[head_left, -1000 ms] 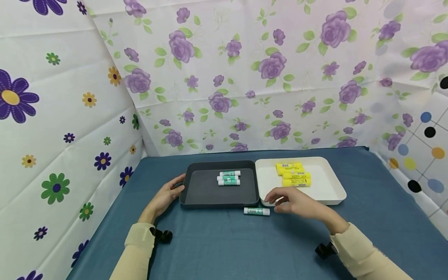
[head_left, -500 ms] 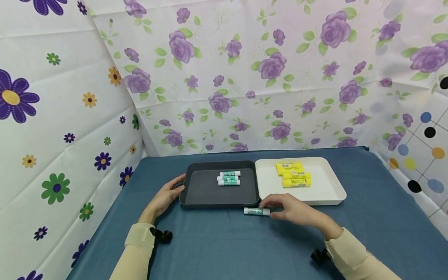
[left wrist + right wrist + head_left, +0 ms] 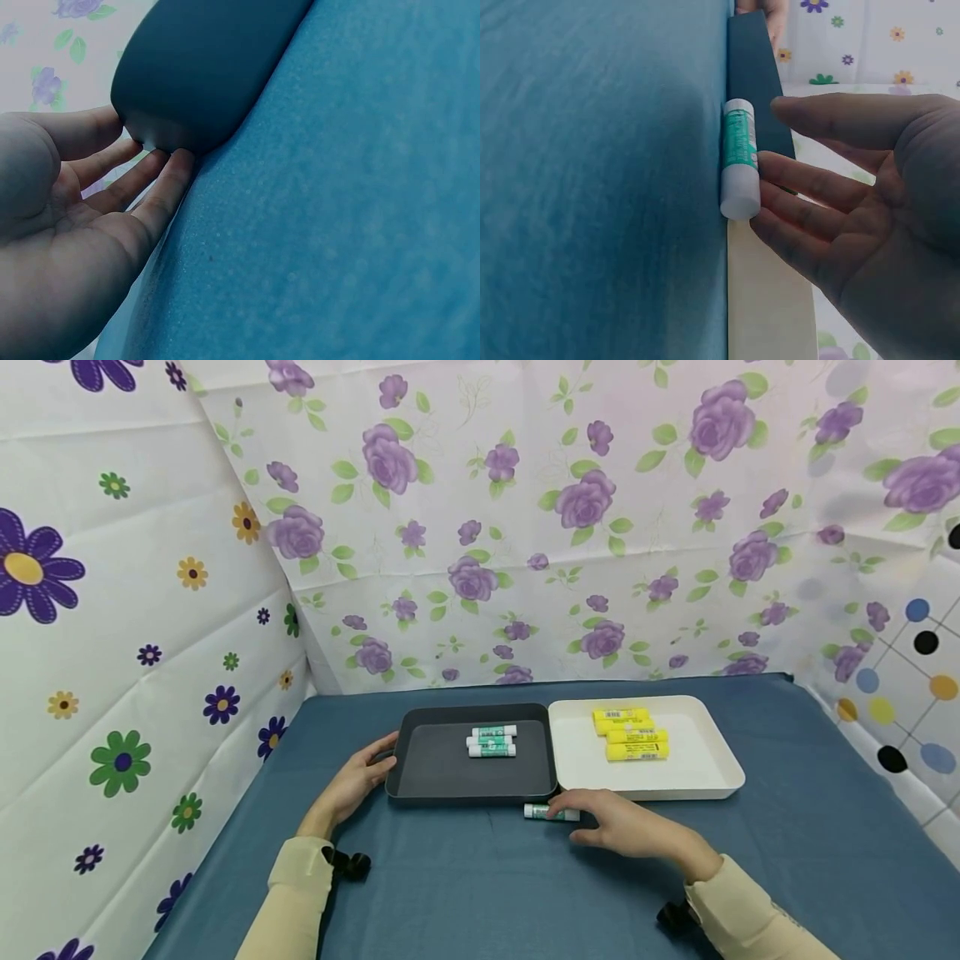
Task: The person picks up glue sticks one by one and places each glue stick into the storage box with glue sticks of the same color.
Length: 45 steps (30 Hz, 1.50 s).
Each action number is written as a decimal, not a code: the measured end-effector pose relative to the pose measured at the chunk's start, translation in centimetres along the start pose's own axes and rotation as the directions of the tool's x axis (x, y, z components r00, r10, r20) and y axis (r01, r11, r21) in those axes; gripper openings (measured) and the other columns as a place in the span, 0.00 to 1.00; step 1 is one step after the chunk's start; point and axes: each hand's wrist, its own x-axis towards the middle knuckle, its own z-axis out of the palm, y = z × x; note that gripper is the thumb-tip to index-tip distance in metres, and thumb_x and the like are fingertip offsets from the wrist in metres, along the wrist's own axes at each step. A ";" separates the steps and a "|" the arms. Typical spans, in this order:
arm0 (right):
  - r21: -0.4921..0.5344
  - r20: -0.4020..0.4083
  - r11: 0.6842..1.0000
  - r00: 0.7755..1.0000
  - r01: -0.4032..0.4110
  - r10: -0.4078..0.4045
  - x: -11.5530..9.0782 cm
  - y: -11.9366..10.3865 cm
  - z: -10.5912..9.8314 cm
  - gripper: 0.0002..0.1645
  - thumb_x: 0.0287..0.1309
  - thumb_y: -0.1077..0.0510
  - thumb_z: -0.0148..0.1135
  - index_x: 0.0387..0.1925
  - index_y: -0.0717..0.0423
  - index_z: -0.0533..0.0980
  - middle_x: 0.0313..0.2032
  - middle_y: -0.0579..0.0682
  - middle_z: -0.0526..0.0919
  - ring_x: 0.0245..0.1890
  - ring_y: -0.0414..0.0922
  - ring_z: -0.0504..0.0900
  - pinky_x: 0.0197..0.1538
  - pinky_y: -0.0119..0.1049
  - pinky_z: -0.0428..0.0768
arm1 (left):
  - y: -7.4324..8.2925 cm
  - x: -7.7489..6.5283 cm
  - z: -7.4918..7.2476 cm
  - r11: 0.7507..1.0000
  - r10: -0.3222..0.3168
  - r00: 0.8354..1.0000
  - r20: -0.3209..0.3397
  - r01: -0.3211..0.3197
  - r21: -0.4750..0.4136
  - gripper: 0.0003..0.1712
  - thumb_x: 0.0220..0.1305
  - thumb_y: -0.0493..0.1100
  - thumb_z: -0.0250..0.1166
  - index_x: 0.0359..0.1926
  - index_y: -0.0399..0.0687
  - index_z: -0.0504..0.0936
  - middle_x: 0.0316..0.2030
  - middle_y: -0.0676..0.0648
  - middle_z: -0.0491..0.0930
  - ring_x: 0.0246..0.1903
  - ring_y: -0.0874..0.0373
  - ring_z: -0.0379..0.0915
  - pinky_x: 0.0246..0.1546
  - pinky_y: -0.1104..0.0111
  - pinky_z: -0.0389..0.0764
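Observation:
A green-labelled white glue stick (image 3: 536,812) lies on the blue cloth in front of the trays. My right hand (image 3: 630,827) is over its right end. In the right wrist view its fingertips reach the glue stick (image 3: 740,150), while the thumb stays apart with a gap. My left hand (image 3: 356,785) rests its fingers, fairly straight, against the left end of the dark grey tray (image 3: 435,777); the left wrist view shows the fingertips touching the outer wall of that tray (image 3: 202,67). Several similar glue sticks (image 3: 491,741) lie inside the dark tray.
A white tray (image 3: 705,768) stands right beside the dark one, holding several yellow tubes (image 3: 636,751). Blue cloth (image 3: 465,885) covers the table. Flower-patterned sheets (image 3: 472,527) hang behind and to the left.
My right hand has moved left and down from above the white tray's front edge to the loose glue stick. My left hand has stayed at the dark tray.

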 end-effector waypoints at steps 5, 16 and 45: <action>-0.035 -0.012 0.999 1.000 0.007 -0.007 0.2 0.2 0.3 0.23 0.69 0.63 0.67 0.63 0.47 0.79 0.61 0.42 0.80 0.62 0.48 0.78 0.64 0.55 0.78 | 0.1 0.0 0.0 1.000 0.005 1.000 0.000 -0.005 -0.003 0.35 0.84 0.41 0.52 0.84 0.46 0.51 0.79 0.35 0.51 0.77 0.37 0.50 0.76 0.40 0.55; -0.027 -0.038 0.998 0.997 0.059 -0.060 0.6 -0.1 1.0 0.23 0.65 0.72 0.65 0.55 0.47 0.84 0.53 0.39 0.83 0.53 0.42 0.81 0.57 0.46 0.82 | 0.0 0.1 0.0 1.000 -0.004 1.000 -0.002 0.004 -0.006 0.35 0.84 0.41 0.52 0.84 0.46 0.51 0.79 0.36 0.51 0.77 0.37 0.51 0.76 0.41 0.55; 0.058 -0.066 0.998 0.998 0.028 -0.025 0.4 -0.2 0.6 0.21 0.67 0.67 0.66 0.58 0.47 0.84 0.47 0.39 0.84 0.43 0.36 0.81 0.49 0.36 0.83 | 0.1 0.1 0.1 1.000 -0.013 1.000 -0.012 0.013 0.009 0.35 0.83 0.40 0.52 0.84 0.48 0.51 0.79 0.36 0.51 0.77 0.38 0.51 0.76 0.42 0.57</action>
